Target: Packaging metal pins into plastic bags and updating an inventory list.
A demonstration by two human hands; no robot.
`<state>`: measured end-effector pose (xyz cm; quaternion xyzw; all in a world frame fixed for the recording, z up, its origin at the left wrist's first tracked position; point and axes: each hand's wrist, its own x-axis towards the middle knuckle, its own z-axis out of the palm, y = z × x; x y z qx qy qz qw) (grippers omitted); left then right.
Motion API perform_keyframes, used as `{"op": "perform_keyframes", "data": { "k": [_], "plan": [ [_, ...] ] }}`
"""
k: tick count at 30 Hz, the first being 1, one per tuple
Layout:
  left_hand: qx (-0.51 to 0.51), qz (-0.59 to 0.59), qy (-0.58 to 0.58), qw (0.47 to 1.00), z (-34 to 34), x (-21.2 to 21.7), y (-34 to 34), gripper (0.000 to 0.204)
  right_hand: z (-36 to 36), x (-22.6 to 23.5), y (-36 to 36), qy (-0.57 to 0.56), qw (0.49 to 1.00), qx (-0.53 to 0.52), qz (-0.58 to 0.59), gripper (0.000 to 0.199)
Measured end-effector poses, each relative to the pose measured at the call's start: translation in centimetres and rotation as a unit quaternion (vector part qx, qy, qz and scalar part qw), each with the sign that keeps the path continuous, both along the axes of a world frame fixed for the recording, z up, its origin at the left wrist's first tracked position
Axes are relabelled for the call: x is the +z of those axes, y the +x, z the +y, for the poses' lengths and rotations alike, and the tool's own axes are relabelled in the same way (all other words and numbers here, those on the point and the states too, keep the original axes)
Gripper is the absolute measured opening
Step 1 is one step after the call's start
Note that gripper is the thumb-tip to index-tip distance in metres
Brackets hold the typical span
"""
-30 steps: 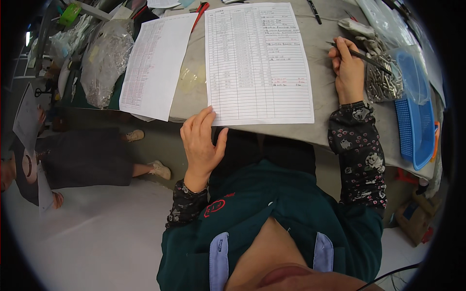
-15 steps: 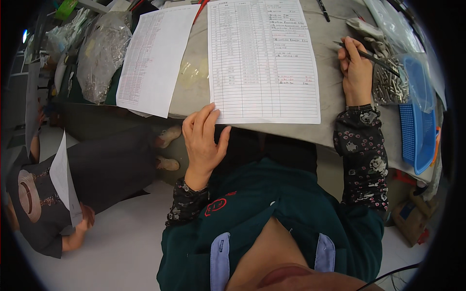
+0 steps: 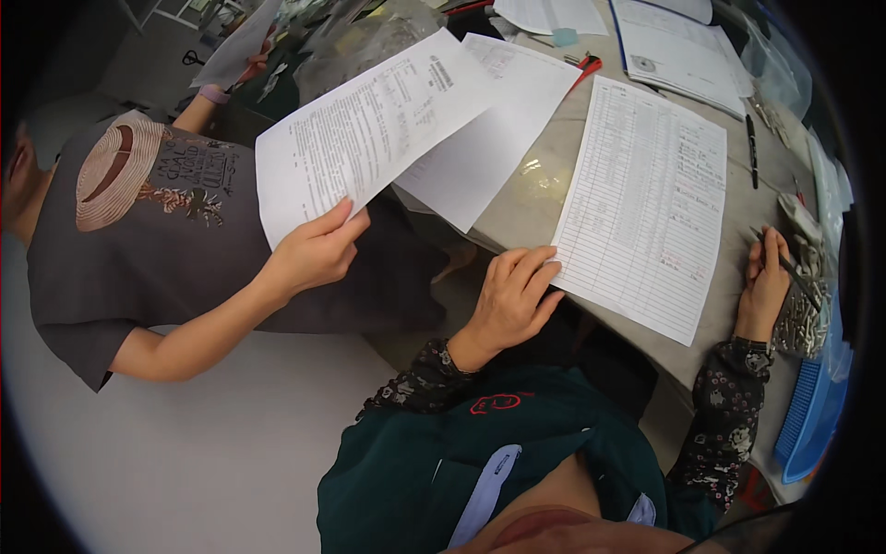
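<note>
Two hands at work: our left hand [image 3: 512, 300] lies open, fingers pinning the ruled form [image 3: 646, 203] at the table edge [image 3: 517, 217], our right hand [image 3: 764, 286] grips a pen [image 3: 784, 263]; a nudge from the co-worker's sheet [image 3: 369, 129] could, we judge, shift the form.

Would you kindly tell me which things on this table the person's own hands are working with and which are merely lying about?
In hand:
- ruled form sheet, its lower corner under the left hand
- pen, held in the right hand

Lying about:
- bag of small metal parts
- blue basket
- black marker
- white sheet held by a co-worker's hand
</note>
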<state>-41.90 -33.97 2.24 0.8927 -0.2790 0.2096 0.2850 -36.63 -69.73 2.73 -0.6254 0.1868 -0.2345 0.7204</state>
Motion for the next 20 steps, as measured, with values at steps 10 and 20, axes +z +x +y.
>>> {"op": "perform_keyframes", "data": {
  "k": [10,20],
  "plan": [
    [0.003,0.0,-0.01,1.0,-0.6,-0.8,-0.2,0.041,-0.1,0.1,0.4,-0.018,1.0,-0.01,0.016,0.017],
    [-0.006,-0.004,-0.001,1.0,-0.8,-0.9,-0.8,0.042,0.2,-0.4,0.3,0.008,1.0,-0.005,0.025,0.02]
  ]
}}
